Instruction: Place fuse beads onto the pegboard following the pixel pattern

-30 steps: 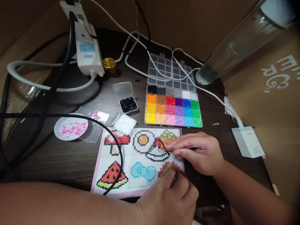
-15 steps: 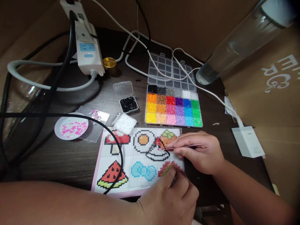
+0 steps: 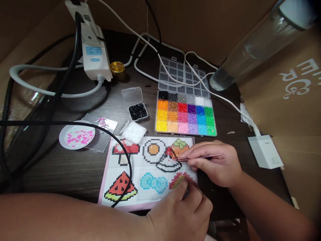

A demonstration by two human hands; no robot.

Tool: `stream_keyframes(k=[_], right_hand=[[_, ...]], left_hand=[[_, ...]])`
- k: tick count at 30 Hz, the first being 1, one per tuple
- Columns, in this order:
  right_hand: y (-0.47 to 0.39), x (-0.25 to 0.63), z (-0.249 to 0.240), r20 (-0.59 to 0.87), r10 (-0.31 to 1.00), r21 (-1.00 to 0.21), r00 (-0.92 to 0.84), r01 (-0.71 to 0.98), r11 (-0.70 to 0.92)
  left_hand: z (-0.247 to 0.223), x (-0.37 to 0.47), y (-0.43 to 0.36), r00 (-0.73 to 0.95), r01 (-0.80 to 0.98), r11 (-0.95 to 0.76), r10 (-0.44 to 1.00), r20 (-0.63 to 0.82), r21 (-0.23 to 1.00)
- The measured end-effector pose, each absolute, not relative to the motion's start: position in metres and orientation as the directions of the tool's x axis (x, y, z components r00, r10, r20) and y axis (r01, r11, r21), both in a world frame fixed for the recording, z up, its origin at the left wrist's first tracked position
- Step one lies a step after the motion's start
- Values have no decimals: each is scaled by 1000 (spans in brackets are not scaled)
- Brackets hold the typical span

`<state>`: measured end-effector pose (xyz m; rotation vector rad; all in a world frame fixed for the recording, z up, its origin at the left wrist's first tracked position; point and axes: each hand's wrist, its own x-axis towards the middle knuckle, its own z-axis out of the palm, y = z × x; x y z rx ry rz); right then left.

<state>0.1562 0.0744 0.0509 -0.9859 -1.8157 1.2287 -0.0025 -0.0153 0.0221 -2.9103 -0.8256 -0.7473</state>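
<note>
My right hand (image 3: 217, 164) is closed in a pinch on thin tweezers (image 3: 182, 158). Their tips rest over a half-filled bead figure (image 3: 168, 163) with a black outline and some red beads in it. This figure lies on a clear pegboard (image 3: 164, 198) over a printed pattern sheet (image 3: 106, 180). At the board's lower right, my left hand (image 3: 184, 212) has its fingers bent and pressed together by a red and green bead figure (image 3: 179, 179); whatever they hold is hidden. Beside these are an egg figure (image 3: 153, 150) and a light blue bow (image 3: 153, 182).
A compartment box (image 3: 187, 113) of coloured beads stands behind the board. Small boxes of black beads (image 3: 137, 111) and white beads (image 3: 134, 132) sit to its left. Farther left is a bowl (image 3: 65, 142) of pink and white beads. A black cable (image 3: 117, 139) crosses the sheet.
My right hand and the tweezers have shifted very slightly to the right. My left hand stays in the same place.
</note>
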Motion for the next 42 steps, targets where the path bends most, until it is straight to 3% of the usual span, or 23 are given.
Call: stream_keyframes(k=[3,8,12,15,19,27,36,42], right_hand=[[75,160,49,43,941,-990,-336,109,84],[87,166,47,-110,976,-961,-186,-233,-152],[95,168,46,-170,973,-942,-156,-264,-207],[88,167,44,-107,967,-961,-231,-225,-160],[71,160,45,3,932,-999,-362,-44,-14],[70,153,47,88,899,-989,-428,68,130],[70,150,45,39,903,-975,-428,182,128],[69,151,47,-10,915,-990,-404,135,49]], left_hand=[[22,-3,-15,753,489,-867,474,457,93],[21,-3,-15,751,483,-870,468,465,96],[25,-4,-14,774,474,-876,464,431,91],[27,-5,-14,804,458,-885,452,387,83],[29,-6,-15,805,458,-883,463,370,108],[27,-5,-15,796,455,-879,473,377,140],[28,-5,-15,802,456,-879,473,365,138],[27,-4,-16,790,462,-876,477,385,137]])
